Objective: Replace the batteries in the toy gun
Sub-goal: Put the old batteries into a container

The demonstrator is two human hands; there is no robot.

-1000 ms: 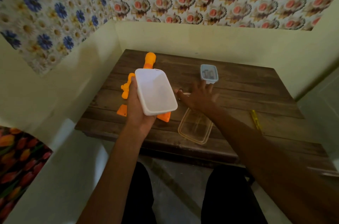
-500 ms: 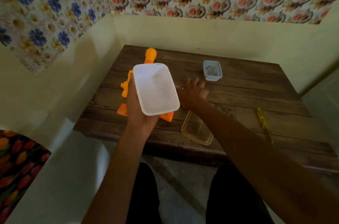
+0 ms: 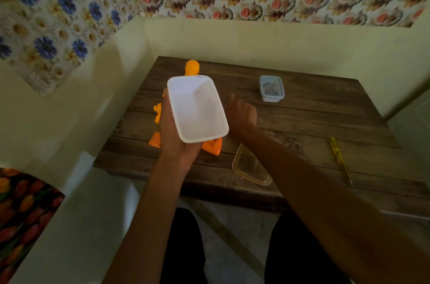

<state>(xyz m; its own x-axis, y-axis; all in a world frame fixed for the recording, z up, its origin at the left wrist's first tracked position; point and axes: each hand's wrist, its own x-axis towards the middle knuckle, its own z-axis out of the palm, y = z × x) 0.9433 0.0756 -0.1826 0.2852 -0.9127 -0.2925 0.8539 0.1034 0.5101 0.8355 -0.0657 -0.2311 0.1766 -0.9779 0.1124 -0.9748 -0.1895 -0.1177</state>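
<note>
My left hand [image 3: 173,135] holds an empty white plastic container [image 3: 196,109] above the table, its opening facing me. Beneath it lies the orange toy gun [image 3: 192,68], mostly hidden, with its barrel pointing away and parts showing at the left and lower right. My right hand [image 3: 242,114] hovers low over the table just right of the container, fingers curled; I cannot see anything in it. A small lidded blue box [image 3: 271,88] with batteries inside sits farther back.
A clear plastic lid [image 3: 250,167] lies near the front edge of the wooden table [image 3: 325,116], partly under my right forearm. A yellow screwdriver [image 3: 338,158] lies at the right. Walls close in the table at the left and back.
My right hand has drawn back from near the blue box toward the white container and its fingers have curled in. The left hand keeps holding the container.
</note>
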